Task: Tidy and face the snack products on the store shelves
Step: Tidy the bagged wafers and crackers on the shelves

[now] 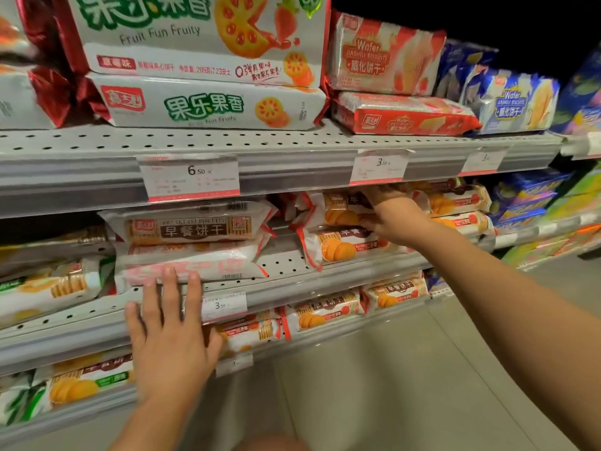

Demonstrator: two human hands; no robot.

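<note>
On the middle shelf (286, 265) lie stacked breakfast biscuit packs. My left hand (169, 333) is flat with straight fingers, its fingertips touching the front of the lowest pack in the left stack (192, 265). The pack on top of that stack (192, 227) has a brown label and faces out. My right hand (390, 216) reaches under the upper shelf rail and grips the top pack of the right stack (338, 209), thumb at its front edge. Another pack (338, 247) with orange biscuits printed on it lies beneath.
The upper shelf holds large Fruit Fun Fruity packs (201, 105), red wafer packs (400, 117) and blue wafer packs (517, 102). Price tags (192, 177) hang on the shelf rails. More biscuit packs (325, 310) fill the lower shelf. The grey aisle floor (406, 385) lies on the right.
</note>
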